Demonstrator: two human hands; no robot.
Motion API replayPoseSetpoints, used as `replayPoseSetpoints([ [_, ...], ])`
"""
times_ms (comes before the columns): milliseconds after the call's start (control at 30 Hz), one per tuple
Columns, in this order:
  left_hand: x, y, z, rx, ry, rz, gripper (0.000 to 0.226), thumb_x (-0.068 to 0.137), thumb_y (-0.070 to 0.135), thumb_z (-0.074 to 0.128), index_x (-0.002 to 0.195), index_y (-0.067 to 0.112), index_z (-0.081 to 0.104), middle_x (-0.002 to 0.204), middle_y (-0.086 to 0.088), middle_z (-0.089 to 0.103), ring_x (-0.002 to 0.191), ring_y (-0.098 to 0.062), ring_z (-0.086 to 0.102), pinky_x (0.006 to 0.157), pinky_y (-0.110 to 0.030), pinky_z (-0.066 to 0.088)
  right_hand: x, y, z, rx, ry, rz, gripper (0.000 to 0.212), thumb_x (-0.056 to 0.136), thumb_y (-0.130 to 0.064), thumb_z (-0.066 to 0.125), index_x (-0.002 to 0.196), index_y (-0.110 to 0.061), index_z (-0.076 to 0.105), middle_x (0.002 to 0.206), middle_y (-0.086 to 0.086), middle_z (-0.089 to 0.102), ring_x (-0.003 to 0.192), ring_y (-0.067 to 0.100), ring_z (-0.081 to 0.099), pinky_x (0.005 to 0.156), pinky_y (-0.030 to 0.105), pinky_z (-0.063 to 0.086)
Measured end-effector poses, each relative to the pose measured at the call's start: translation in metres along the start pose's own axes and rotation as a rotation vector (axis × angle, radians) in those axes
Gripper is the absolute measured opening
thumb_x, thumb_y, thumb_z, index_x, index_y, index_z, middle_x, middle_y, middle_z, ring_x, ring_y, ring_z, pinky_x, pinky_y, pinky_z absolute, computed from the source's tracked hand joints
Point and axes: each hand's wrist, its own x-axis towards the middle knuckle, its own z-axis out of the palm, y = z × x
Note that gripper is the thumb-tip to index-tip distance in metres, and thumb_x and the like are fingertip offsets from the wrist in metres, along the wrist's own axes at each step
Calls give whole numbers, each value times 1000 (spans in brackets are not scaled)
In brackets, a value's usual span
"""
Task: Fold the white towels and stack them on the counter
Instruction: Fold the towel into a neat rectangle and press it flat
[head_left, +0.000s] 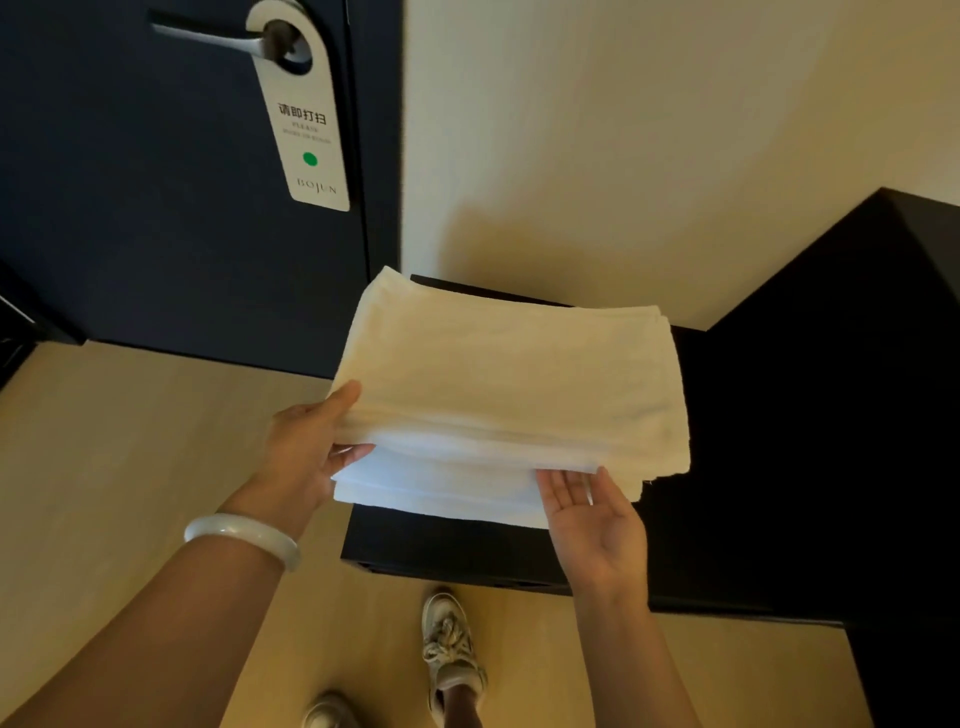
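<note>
White towels: a stack of folded white terry towels (498, 405) sits between the two hands on a matte black counter (753, 441), which runs on beyond and to the right of the right hand.
Upper bundle: the thick upper bundle of folds (509, 364) looks cream in the warm light and covers most of the stack. Whether it rests fully on the layers under it or is raised a little, I cannot tell.
Lower towels: the whiter lower towels (436, 488) show only along the near edge, between the two wrists.
Left hand: the left hand (304, 452) pinches the upper bundle at its left edge – thumb (345, 397) flat on top, a finger (356, 451) tucked in beneath, above the lower towels.
Right hand: the right hand (592, 514) lies palm up with its fingers straight at the stack's near right corner. Its fingertips touch the near edge of the upper bundle and grip nothing.
Hands together: they are well apart, one at each end of the stack's near side.
Wrist: a pale, glossy stone bangle (244, 535) circles the left wrist.
Beyond the left hand: a dark navy door (156, 234) has a silver lever handle (208, 37) – from it hangs a white card door tag (306, 119) with a green dot.
Beyond the right hand: a plain cream wall (623, 130).
Below the hands: light wooden flooring (130, 441) and a pair of pale lace-up sneakers (449, 644).
</note>
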Motion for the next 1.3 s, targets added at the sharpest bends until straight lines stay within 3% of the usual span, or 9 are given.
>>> replayPoseSetpoints([
  [167,-5,-5,-5,-8,-99,-19,46,82,24,77,119,0,64,108,-13,72,100,-28,70,81,-46,60,9,-17,10,-223,73,-145,54,88,-41,69,135,-17,56,127,13,66,117,34,63,103,55,46],
  [367,-5,6,0,-10,-144,104,18,88,8,69,106,11,67,112,-8,70,105,-28,66,82,-46,58,16,-28,28,-371,204,-288,47,86,-22,74,130,-20,56,118,6,68,106,27,67,92,52,52],
  [700,1,-10,-1,68,-21,147,32,86,20,74,117,12,66,110,-6,70,100,-25,68,78,-42,61,11,-25,15,-433,226,-267,45,89,-23,72,131,-21,57,120,7,69,108,29,67,88,57,55],
  [800,4,-12,-2,125,-4,145,35,85,20,76,117,12,65,109,-7,70,99,-26,68,80,-45,61,2,-17,18,-461,299,-278,41,91,-19,70,129,-18,56,121,8,65,108,29,65,95,58,51],
  [900,7,-17,-8,148,-16,139,33,85,27,75,114,15,65,107,-4,71,100,-25,68,84,-41,59,-12,-9,23,-459,328,-216,40,92,-25,67,128,-13,56,122,12,63,109,31,64,94,60,51],
  [967,7,-19,-13,113,-37,145,28,91,37,67,109,16,69,104,-4,73,102,-24,68,91,-38,55,-24,0,30,-516,297,-54,38,94,-28,61,125,-6,56,120,21,65,107,36,66,92,56,54],
  [1067,6,-27,-24,-38,1,69,38,103,43,44,105,17,72,111,-4,72,111,-22,63,105,-39,44,-39,26,50,-849,109,108,34,97,-14,55,124,7,55,111,23,69,103,34,69,95,46,54],
  [1200,10,-45,-38,-81,-76,25,42,103,51,33,113,29,68,134,4,60,133,-19,46,119,-44,24,-39,66,107,-1354,-266,-362,16,97,-5,56,110,-6,66,106,7,72,102,20,69,95,36,54],
  [1300,12,-54,-40,-57,-142,24,46,100,58,33,112,35,70,141,4,55,141,-18,38,122,-45,18,3,87,123,-1942,-414,-789,36,104,-23,47,140,-23,50,146,-1,50,138,14,42,115,34,35],
])
